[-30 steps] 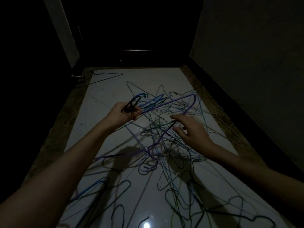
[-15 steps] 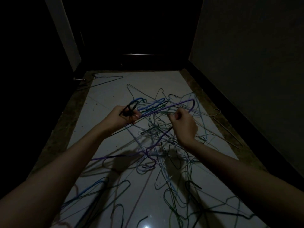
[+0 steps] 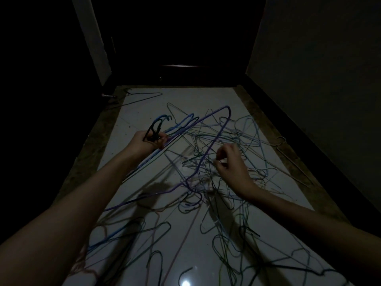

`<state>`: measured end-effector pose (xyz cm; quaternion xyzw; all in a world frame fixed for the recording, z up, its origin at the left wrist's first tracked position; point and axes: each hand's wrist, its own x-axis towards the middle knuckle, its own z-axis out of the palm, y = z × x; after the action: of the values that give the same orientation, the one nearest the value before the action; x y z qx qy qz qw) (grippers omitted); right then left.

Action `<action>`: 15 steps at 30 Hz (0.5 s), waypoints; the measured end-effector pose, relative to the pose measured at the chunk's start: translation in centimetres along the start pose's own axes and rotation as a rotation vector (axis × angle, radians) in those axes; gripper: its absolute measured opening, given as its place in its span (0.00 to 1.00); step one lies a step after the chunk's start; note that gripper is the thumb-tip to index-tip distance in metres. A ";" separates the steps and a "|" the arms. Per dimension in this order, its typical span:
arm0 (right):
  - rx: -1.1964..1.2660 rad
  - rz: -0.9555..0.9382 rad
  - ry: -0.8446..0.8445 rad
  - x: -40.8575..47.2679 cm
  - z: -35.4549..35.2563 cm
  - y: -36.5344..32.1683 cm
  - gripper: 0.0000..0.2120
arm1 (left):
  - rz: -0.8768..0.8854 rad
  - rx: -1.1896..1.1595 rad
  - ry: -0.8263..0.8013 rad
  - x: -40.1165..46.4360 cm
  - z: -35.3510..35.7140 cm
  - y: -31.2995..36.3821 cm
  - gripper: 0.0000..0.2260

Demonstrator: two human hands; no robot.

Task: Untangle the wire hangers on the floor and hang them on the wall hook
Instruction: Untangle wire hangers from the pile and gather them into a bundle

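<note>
A tangle of thin coloured wire hangers [image 3: 243, 141] is spread over the white floor tile [image 3: 185, 96]. My left hand [image 3: 144, 144] is raised over the left of the pile and grips a bundle of hangers by their necks, with the dark and blue hooks [image 3: 157, 124] sticking up above the fist. A purple hanger [image 3: 216, 139] in that bundle stands up out of the pile, its lower part still caught among the wires. My right hand [image 3: 233, 164] hovers just right of it with curled fingers that pinch a thin pale wire. No wall hook shows.
The corridor is dim and narrow, with a wall [image 3: 319, 79] on the right and a dark doorway ahead. One hanger [image 3: 144, 97] lies alone at the back left, another [image 3: 288, 153] on the brown border at the right. More loose hangers [image 3: 132, 234] lie by my forearms.
My left hand has lifted the bundle, and the purple hanger now stands higher. My right hand first closed near the purple wire, then dropped lower and to the right of it.
</note>
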<state>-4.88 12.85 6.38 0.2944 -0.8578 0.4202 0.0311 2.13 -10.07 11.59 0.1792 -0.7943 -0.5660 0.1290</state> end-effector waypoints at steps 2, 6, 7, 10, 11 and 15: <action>0.040 0.139 -0.066 -0.3 1.0 0.7 0.08 | -0.007 -0.012 0.002 -0.2 -0.1 -0.2 0.03; 0.295 0.357 -0.309 -0.2 3.5 0.5 0.17 | -0.009 -0.010 -0.013 -0.2 0.0 -0.3 0.03; 0.350 0.368 -0.329 0.0 4.0 0.2 0.17 | -0.022 -0.022 -0.010 -0.3 -0.1 -0.3 0.04; 0.414 0.376 -0.367 0.5 5.0 0.0 0.09 | -0.064 -0.075 0.018 -0.3 -0.4 -0.4 0.09; 0.367 0.357 -0.392 0.5 5.3 0.1 0.08 | -0.074 -0.087 0.032 -0.4 -0.4 -0.4 0.10; 0.235 0.288 -0.426 0.0 6.5 0.8 0.10 | -0.088 -0.125 0.071 -0.4 -0.4 -0.2 0.09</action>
<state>-4.02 8.48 1.61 0.2526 -0.8235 0.4454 -0.2442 2.71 -10.30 11.54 0.2252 -0.7438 -0.6128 0.1431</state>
